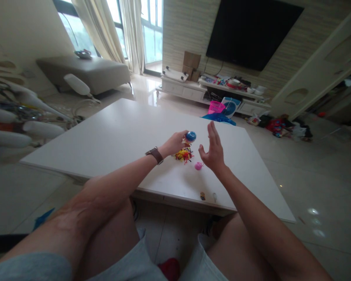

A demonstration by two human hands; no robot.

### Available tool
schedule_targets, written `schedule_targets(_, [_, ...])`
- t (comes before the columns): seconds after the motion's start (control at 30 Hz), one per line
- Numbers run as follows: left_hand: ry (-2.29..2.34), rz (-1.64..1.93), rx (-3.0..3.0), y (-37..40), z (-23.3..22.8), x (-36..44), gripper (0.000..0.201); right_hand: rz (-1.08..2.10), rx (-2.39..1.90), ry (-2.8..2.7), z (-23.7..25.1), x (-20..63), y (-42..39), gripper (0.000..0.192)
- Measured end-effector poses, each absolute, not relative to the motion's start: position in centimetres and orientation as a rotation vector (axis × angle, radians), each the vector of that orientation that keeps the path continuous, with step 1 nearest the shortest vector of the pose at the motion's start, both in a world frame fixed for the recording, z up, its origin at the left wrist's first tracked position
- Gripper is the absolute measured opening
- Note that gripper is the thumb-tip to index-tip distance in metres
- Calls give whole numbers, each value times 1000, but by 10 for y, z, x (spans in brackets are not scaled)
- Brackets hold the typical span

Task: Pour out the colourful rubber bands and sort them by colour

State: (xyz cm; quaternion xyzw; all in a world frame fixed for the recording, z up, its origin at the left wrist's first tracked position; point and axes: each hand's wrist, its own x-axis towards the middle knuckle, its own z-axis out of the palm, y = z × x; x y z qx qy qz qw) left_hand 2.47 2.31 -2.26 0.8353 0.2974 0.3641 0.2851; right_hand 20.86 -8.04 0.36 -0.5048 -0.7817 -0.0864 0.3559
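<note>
Over the white table point(111, 132) near its front edge, the left hand point(175, 143) pinches a small blue ball point(190, 136), likely light and slick, best gripped around its middle, above the colourful tangle point(184, 155) and pink ball point(198, 166), while the right hand point(213, 150) hovers open, empty.

Your head camera looks forward and down from close above your lap, across the white table point(111, 136) toward the television point(251, 31).

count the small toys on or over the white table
3: a blue ball held in the left hand, a yellow and red tangle on the table, a pink ball by the right hand.
</note>
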Motion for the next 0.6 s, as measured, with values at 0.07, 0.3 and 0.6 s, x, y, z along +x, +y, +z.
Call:
schedule_targets(0.07, [787, 970, 2250, 24, -24, 24, 29, -117, -1321, -2146, 2, 208, -80, 95])
schedule_targets(0.3, [788, 979, 2255, 25, -24, 24, 29, -112, -1345, -2074, 3, 207, -84, 93])
schedule_targets(0.6, [790, 1018, 2229, 25, -20, 22, 27, -102, -1333, -2142, 8, 206, -85, 92])
